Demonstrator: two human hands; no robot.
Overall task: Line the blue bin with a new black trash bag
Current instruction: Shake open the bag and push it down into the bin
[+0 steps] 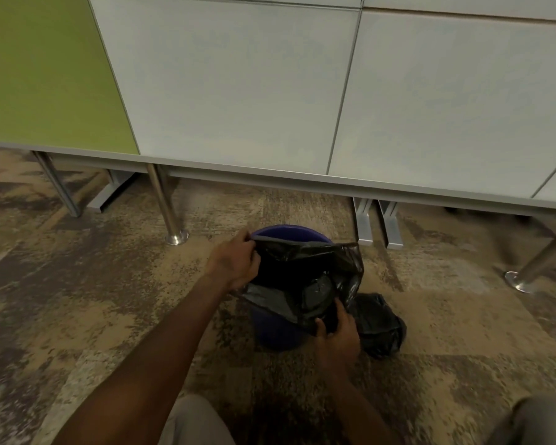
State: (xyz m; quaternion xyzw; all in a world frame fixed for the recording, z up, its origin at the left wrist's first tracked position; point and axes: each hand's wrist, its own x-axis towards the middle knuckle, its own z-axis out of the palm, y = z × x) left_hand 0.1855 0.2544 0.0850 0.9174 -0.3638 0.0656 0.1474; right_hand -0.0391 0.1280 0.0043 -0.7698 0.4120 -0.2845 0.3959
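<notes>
A round blue bin (275,330) stands on the carpet just in front of me. A black trash bag (305,277) hangs open inside it, its mouth spread over most of the rim; the far rim still shows blue. My left hand (235,264) grips the bag's edge at the bin's left rim. My right hand (336,332) pinches the bag's edge at the near right rim. The bag's bottom is dark and hidden inside the bin.
A second, bunched-up black bag (379,326) lies on the carpet touching the bin's right side. Behind the bin runs a desk partition on metal legs (166,203) and grey feet (365,224). Another slanted leg (540,261) stands far right. My knees are at the bottom edge.
</notes>
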